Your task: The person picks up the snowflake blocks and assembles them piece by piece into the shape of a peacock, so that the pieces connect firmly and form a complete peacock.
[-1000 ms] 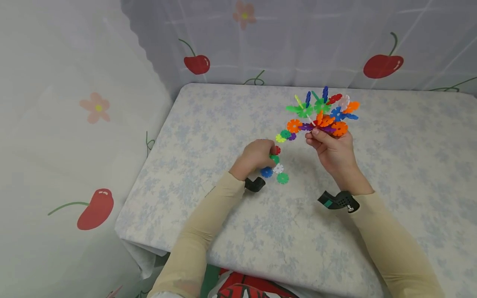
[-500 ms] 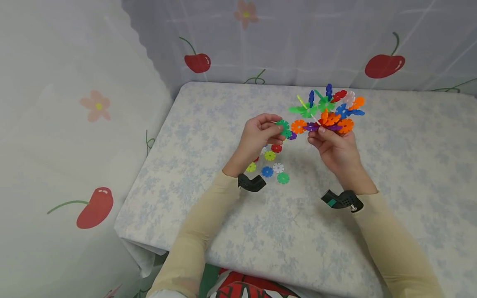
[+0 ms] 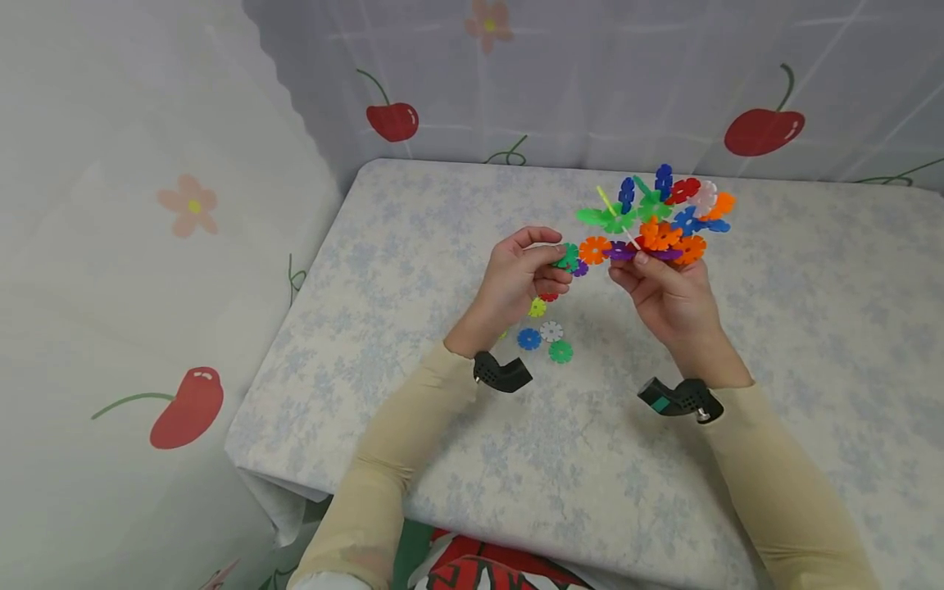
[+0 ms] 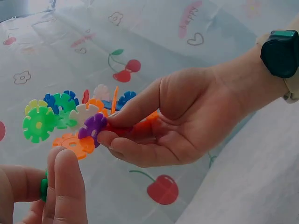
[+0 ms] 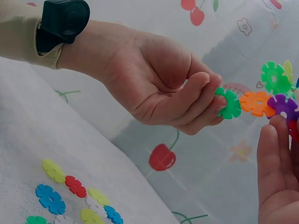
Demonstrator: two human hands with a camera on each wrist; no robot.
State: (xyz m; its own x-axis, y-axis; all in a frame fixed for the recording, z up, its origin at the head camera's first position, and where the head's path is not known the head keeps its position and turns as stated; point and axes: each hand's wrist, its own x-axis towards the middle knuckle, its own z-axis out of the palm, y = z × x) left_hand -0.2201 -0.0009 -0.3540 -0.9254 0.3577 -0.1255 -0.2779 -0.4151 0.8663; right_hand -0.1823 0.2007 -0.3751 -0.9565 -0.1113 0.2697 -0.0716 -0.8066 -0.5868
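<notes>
Left hand (image 3: 509, 274): thumb and fingers pinch the green disc, and the hand is raised over the table, left of the cluster
Green disc (image 3: 567, 256): notched like a flower, gripped at one side, its free edge facing the orange disc (image 3: 594, 250); in the right wrist view the two rims meet or nearly meet (whether their notches are locked together, I cannot tell)
Right hand (image 3: 671, 303): thumb and fingers closed on the near side of the cluster, by a purple disc (image 4: 93, 127) and some red, holding it up above the tabletop
Cluster (image 3: 659, 235): many notched discs joined at different angles, green, blue, red, pink, white, yellow and orange among them; the orange disc juts from its left side, next to the purple
Loose discs: below the left hand lie a yellow disc (image 3: 537, 307), a white disc (image 3: 551, 331), a blue disc (image 3: 528, 338) and a second green disc (image 3: 560, 351), with a red disc (image 5: 75, 186) near them, partly hidden by the fingers in the head view
Table (image 3: 413, 246): covered by a pale cloth with a blue-grey floral pattern
Curtain (image 3: 575, 82): behind the table, printed with red cherries and flowers
Wrists: beige sleeves (image 3: 398, 442), with a black device (image 3: 501, 373) strapped on each side
</notes>
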